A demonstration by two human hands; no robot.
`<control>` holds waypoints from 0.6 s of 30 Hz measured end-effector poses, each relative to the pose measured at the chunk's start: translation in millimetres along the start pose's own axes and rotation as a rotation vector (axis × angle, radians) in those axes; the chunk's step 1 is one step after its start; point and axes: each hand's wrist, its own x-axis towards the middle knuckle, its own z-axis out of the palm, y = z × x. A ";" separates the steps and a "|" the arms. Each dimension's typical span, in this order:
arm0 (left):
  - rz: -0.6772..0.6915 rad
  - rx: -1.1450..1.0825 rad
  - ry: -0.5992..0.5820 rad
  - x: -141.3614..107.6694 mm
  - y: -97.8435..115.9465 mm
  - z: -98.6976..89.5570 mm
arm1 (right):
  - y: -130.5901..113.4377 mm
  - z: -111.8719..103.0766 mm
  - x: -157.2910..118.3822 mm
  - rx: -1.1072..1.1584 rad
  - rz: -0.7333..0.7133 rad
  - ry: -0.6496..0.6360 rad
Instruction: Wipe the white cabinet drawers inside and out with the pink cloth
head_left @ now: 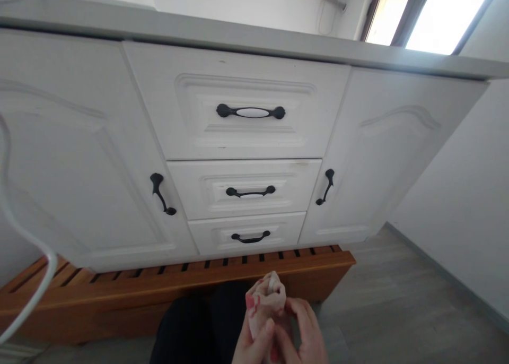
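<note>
A crumpled pale pink cloth (pixel 267 303) with red patches is bunched up near the bottom of the head view, just right of the middle. My left hand (pixel 253 345) grips it from the left, thumb pressed against its front. On its other side, the fingers of my right hand (pixel 305 332) are bent and pinch the lower part. Folds hide what kind of cloth item it is, and the palms are out of sight. Both hands are over my dark-trousered legs (pixel 191 329), close to the wooden slatted bench.
A white cabinet (pixel 254 141) with black-handled drawers and doors stands ahead, under a grey-edged countertop (pixel 238 32). Along its foot runs the brown wooden bench (pixel 139 289). A white cable (pixel 29 236) hangs at the left. Grey floor (pixel 382 295) and a white wall lie to the right.
</note>
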 end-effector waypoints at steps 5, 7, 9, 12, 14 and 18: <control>0.150 0.043 -0.087 -4.0 -3.5 11.2 | -4.6 11.6 3.0 0.226 0.305 0.065; 0.135 0.019 -0.106 -4.1 -5.9 10.9 | -7.1 8.3 9.4 0.298 0.411 0.003; 0.125 0.010 -0.102 -4.0 -7.3 8.8 | -9.8 2.6 15.5 0.368 0.468 -0.077; 0.125 0.014 -0.074 -4.3 -4.8 6.2 | -16.1 -5.7 20.2 0.507 0.528 -0.163; 0.116 0.011 -0.053 -5.2 -1.0 6.4 | -22.2 -9.2 19.9 0.559 0.567 -0.162; 0.069 -0.022 -0.004 -8.7 3.8 11.7 | -33.2 -8.5 14.8 0.557 0.614 -0.124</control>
